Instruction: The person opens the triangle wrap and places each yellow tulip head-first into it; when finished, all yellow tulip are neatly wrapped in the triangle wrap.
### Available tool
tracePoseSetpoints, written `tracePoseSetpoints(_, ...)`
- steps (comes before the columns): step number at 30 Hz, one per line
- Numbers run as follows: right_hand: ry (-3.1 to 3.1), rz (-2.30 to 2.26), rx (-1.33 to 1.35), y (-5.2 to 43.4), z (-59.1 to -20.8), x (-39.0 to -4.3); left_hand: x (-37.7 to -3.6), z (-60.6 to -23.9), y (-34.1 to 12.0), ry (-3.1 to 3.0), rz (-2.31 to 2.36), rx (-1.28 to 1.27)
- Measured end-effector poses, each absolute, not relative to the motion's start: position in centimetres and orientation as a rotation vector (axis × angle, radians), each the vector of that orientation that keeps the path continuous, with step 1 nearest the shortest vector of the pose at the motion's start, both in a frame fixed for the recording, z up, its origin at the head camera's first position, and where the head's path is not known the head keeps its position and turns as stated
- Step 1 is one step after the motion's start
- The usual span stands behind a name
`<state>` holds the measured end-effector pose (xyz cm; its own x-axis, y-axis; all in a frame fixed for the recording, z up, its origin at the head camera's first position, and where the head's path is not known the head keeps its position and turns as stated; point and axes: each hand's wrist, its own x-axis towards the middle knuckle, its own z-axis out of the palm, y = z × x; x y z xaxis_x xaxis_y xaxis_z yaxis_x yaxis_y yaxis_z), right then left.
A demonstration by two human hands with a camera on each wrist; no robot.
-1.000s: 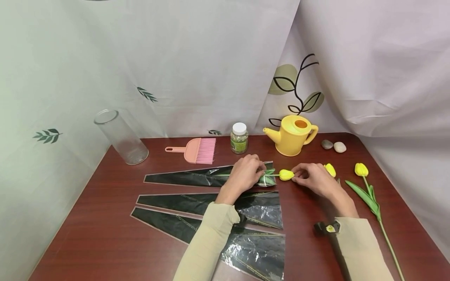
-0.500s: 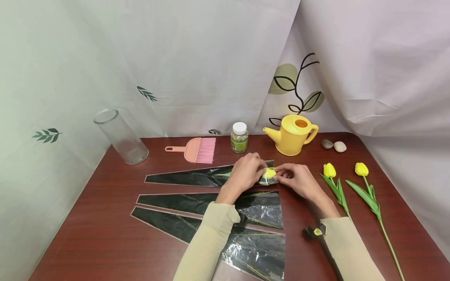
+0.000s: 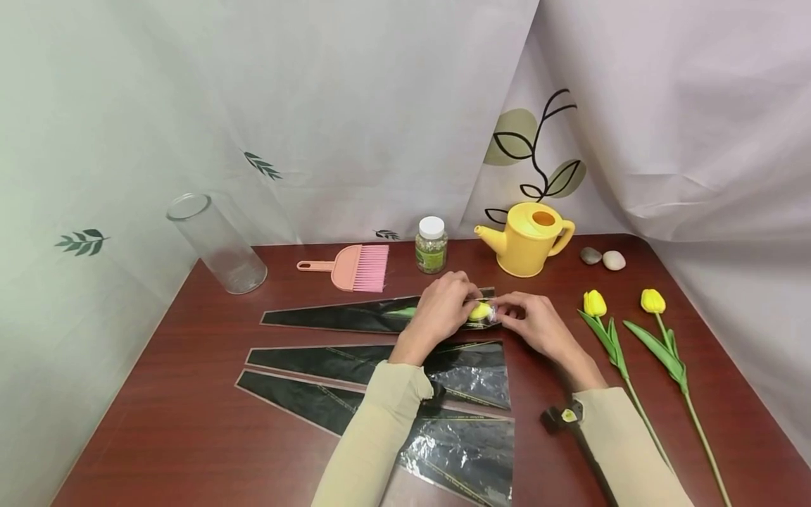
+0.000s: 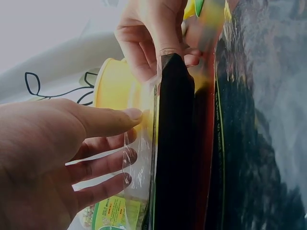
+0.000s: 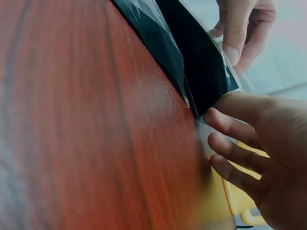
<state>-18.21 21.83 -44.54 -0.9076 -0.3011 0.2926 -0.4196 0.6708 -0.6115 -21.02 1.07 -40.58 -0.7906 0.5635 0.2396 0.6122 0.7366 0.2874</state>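
Observation:
In the head view a yellow tulip [image 3: 479, 311] lies inside the farthest black-and-clear flower sleeve [image 3: 329, 316], its bloom near the wide end. My left hand [image 3: 441, 308] pinches the sleeve's clear film by the upper edge and covers part of the stem. At the mouth of the sleeve, my right hand [image 3: 534, 322] pinches the end between thumb and forefinger. The right wrist view has the right hand's [image 5: 273, 143] thumb and forefinger on the black corner [image 5: 211, 81]. In the left wrist view, the left hand's [image 4: 53, 148] thumb and fingers straddle the clear film.
Two more sleeves [image 3: 317, 361] lie nearer on the table. Two yellow tulips [image 3: 624, 366] lie at right. Along the back stand a glass vase [image 3: 218, 246], pink brush and dustpan [image 3: 345, 268], a jar [image 3: 431, 246] and a yellow watering can [image 3: 524, 243], with two stones [image 3: 613, 260].
The tulip has slid left into the sleeve, its bloom now within the mouth. My right hand followed it left and now holds the sleeve's end. My left hand stayed at the sleeve.

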Motion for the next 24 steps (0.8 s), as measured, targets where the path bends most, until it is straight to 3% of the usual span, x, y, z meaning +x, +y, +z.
tracePoseSetpoints(16, -2.744, 0.884, 0.485, 23.3, -42.2, -17.4, -21.3, -40.6, 0.8, -2.741, -0.563, -0.882)
tracePoseSetpoints(24, -2.654, 0.696, 0.295, 26.6, -38.3, -13.9, -21.2, -40.3, 0.4, -2.744, -0.587, -0.938)
